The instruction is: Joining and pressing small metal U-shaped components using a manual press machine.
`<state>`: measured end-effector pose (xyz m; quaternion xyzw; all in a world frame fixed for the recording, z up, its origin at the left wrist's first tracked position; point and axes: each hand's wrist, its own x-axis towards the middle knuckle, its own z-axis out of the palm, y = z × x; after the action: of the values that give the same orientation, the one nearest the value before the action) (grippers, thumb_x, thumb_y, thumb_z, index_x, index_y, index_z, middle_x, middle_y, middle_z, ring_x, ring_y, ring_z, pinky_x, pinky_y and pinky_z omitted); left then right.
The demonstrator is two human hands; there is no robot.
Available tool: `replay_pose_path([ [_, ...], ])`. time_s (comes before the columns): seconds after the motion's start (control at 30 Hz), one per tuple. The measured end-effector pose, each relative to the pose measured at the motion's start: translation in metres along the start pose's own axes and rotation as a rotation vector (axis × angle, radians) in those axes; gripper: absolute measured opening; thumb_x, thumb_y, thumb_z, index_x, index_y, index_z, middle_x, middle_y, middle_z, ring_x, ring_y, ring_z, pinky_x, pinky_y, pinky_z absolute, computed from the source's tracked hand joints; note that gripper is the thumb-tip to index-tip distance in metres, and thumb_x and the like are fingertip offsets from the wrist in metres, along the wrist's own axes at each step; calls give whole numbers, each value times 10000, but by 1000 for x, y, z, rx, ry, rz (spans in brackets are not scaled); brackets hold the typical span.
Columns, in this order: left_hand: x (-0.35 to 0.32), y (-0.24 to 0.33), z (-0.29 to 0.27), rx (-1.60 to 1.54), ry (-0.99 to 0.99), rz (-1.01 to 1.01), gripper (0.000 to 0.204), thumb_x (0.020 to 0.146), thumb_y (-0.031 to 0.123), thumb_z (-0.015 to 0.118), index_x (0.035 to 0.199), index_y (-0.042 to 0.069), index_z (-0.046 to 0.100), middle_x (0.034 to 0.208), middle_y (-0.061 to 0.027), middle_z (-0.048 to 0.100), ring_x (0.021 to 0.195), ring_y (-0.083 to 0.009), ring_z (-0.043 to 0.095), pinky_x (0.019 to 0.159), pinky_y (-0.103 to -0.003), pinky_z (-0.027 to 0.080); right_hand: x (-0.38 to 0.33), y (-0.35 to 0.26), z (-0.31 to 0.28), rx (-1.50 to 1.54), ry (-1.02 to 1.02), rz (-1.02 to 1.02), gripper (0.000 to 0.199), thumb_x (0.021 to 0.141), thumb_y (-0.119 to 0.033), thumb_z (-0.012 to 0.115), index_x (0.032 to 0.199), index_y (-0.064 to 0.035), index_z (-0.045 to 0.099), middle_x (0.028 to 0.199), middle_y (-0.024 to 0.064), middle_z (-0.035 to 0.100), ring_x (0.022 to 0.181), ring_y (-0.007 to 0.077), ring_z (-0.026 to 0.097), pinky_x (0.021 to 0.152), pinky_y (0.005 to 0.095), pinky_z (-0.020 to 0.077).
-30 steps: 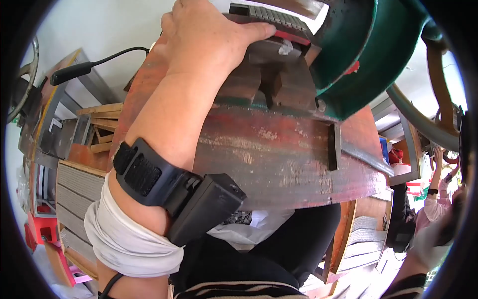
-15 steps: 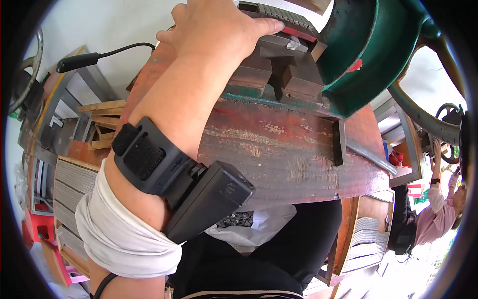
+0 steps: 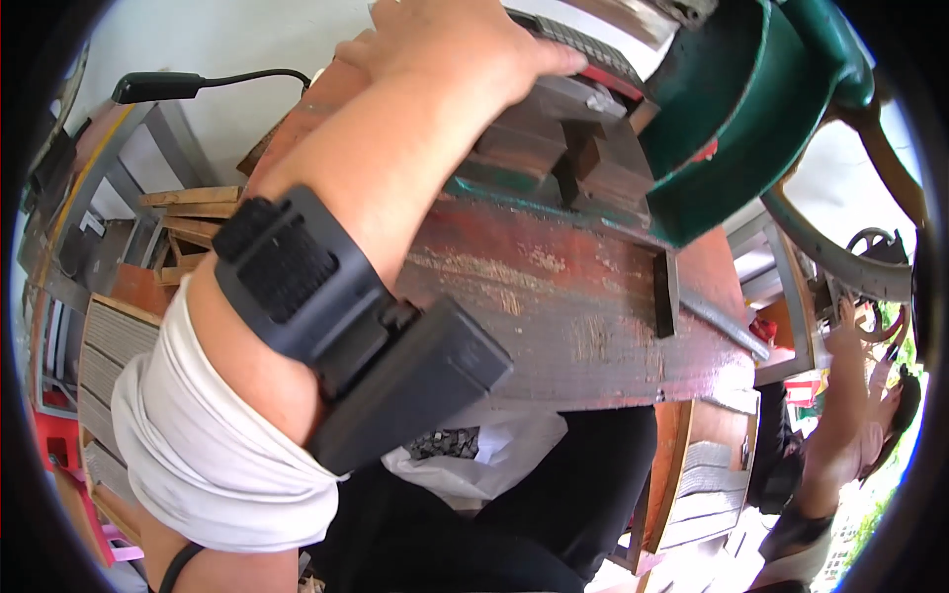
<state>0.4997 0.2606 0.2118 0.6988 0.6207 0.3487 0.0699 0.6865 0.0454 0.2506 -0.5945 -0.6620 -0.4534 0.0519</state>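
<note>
My left hand [image 3: 450,49] reaches over the press at the top, back of the hand up and partly cut off by the upper edge. Its thumb is stretched to the right, by the red edge strip [image 3: 608,79] of a ribbed dark block [image 3: 583,42]. Other fingers spread to the left; I see nothing in them. Steel die blocks [image 3: 615,163] with a V-shaped gap stand just below, beside the green press frame [image 3: 707,193]. A small crumpled pale scrap [image 3: 600,101] lies behind them. At the right, a smeared forearm, apparently my right hand [image 3: 845,326], points upward; its fingers are unclear.
The worn red bench [image 3: 554,316] carries a steel bar [image 3: 668,292] and a grey rod [image 3: 727,324]. A white bag of dark pieces [image 3: 465,455] lies in my lap. Trays of strips [image 3: 707,474] flank me. A curved press arm [image 3: 825,242] juts right, with a co-worker [image 3: 880,425] beyond.
The view has shifted slightly, so the press sits a little lower. A blurred forearm has come in at the right edge. My left hand stays on the press.
</note>
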Motion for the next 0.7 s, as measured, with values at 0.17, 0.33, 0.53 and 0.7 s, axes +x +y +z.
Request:
replay_pose_path([
  [0.17,-11,-14,-12,-119,9,57,743,755,518,752,1144,-82,550,1145,-225,592,1121,-336,554,954,-432,442,-112,0,107,500,-247,227,344,812,63,567,1151,33,620,1162,199,562,1103,356,535,963,411,409],
  [0.33,6,-19,11,-155,82,110,707,749,492,763,1108,-81,554,1118,-227,595,1107,-345,555,955,-430,439,-104,-1,128,638,-319,370,316,764,68,624,1076,31,656,1073,161,586,1005,308,579,898,341,443],
  [0.53,-2,-11,0,-116,71,73,707,736,487,774,1100,-77,551,1113,-222,593,1111,-345,549,959,-425,434,-91,11,152,677,-225,336,299,683,48,707,979,10,699,952,120,629,899,257,584,820,332,466],
  [0.7,9,1,43,-78,91,68,763,738,521,759,1168,-67,534,1177,-219,563,1171,-334,507,977,-433,419,-117,34,160,546,-221,369,307,663,43,727,964,-17,720,926,100,652,903,255,589,809,331,472],
])
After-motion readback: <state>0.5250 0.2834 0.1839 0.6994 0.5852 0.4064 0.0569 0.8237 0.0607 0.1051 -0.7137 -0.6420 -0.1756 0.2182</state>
